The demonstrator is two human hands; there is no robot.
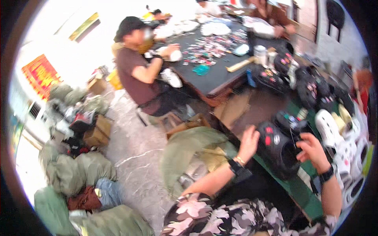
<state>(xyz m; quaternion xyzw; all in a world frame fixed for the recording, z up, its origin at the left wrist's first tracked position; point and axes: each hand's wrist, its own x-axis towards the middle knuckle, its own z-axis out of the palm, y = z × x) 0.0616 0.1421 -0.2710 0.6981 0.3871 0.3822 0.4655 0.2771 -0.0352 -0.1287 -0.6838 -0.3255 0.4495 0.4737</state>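
Note:
My left hand (249, 142) grips the rounded heel end of a black clog shoe (278, 148) with red and white charms on it. My right hand (312, 150) holds the same shoe from the other side, fingers curled at its opening. The shoe hangs just above the green table edge (303, 192). A dark band sits on each of my wrists.
White clogs (338, 137) lie to the right, more black clogs (311, 84) farther back. A person in a brown shirt (136, 74) sits at a dark table (214, 72) strewn with small charms. Green sacks (75, 173) and cardboard boxes crowd the floor at left.

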